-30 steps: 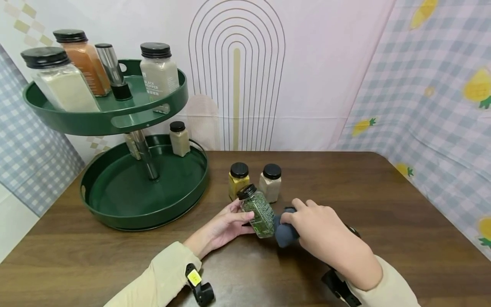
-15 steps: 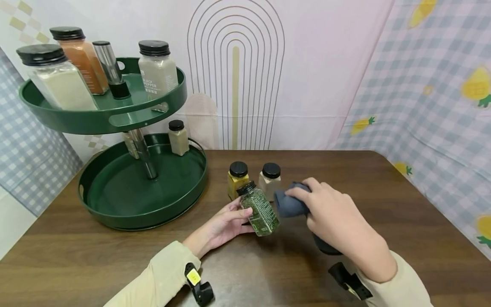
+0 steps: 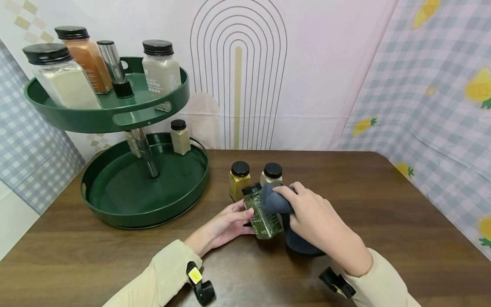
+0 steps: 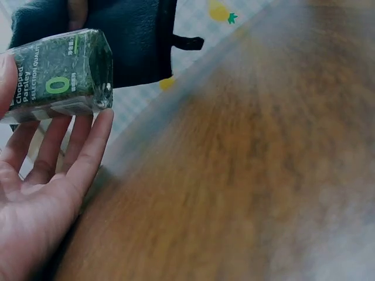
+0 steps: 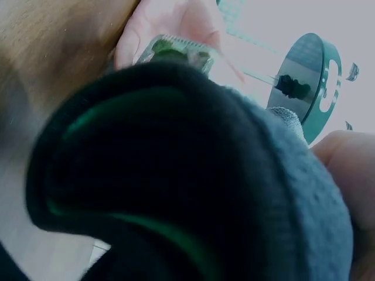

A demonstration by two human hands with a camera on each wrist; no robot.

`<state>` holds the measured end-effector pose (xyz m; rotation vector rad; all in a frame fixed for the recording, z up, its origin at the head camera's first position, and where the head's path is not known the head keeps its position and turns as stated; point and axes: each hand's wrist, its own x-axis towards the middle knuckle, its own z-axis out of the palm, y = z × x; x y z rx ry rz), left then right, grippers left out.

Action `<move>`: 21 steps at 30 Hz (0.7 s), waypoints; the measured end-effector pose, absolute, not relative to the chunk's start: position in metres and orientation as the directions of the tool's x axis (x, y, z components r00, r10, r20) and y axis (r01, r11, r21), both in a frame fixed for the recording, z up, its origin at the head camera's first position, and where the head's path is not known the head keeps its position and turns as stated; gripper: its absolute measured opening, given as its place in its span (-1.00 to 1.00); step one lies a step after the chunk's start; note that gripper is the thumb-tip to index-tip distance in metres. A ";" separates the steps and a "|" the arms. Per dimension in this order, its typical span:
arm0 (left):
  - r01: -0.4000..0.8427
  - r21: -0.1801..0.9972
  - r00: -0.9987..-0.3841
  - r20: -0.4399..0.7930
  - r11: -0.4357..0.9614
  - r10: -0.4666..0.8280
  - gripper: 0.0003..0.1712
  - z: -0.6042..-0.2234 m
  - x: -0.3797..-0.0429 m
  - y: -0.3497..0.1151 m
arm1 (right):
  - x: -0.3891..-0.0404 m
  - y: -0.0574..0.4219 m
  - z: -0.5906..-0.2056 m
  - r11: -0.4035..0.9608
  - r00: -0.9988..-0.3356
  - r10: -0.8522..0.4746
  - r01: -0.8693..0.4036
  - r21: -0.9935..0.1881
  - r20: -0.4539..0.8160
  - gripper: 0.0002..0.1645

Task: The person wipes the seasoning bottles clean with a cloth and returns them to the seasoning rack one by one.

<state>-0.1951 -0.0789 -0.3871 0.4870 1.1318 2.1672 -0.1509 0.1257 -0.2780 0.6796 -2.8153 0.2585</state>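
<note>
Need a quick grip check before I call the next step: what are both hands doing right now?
Left hand: holding the parsley jar, tilted.
Right hand: holding the blue-grey cloth.

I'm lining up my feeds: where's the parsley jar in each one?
Head: parsley jar just right of centre, below mid-height.
Left wrist: parsley jar at upper left.
Right wrist: parsley jar near the top, left of centre, partly hidden by the dark cloth.
Shared landmark: that dark cloth.
</note>
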 end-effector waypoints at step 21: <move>-0.342 0.832 -0.733 0.054 -0.436 0.678 -0.45 -0.388 -0.194 -0.078 | -0.147 0.137 -0.286 0.830 -0.830 -0.546 -0.555 0.056 -0.115 -0.57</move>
